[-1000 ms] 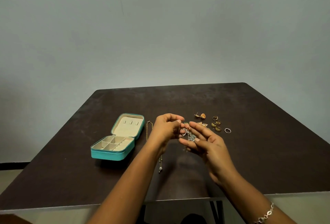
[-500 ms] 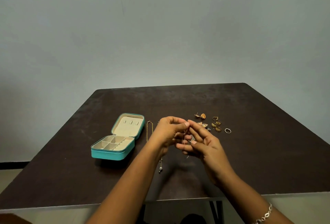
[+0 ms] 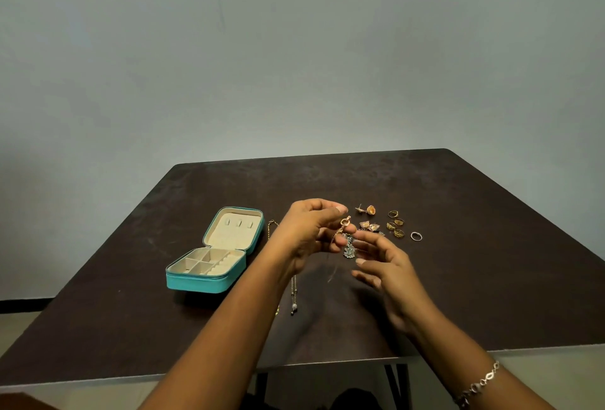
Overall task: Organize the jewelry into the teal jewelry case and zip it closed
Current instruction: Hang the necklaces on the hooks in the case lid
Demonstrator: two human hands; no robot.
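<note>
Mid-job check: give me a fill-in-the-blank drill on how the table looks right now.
The case is ___, its compartments showing.
The ___ hand pinches a gold piece.
The silver ring lies ___ of the gold rings.
The bracelet is on the ___ wrist.
Missing: open, left, right, right.

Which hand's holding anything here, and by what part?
Left hand pinches a gold piece just below its ring end, as far as shows. Right hand holds nothing.
</note>
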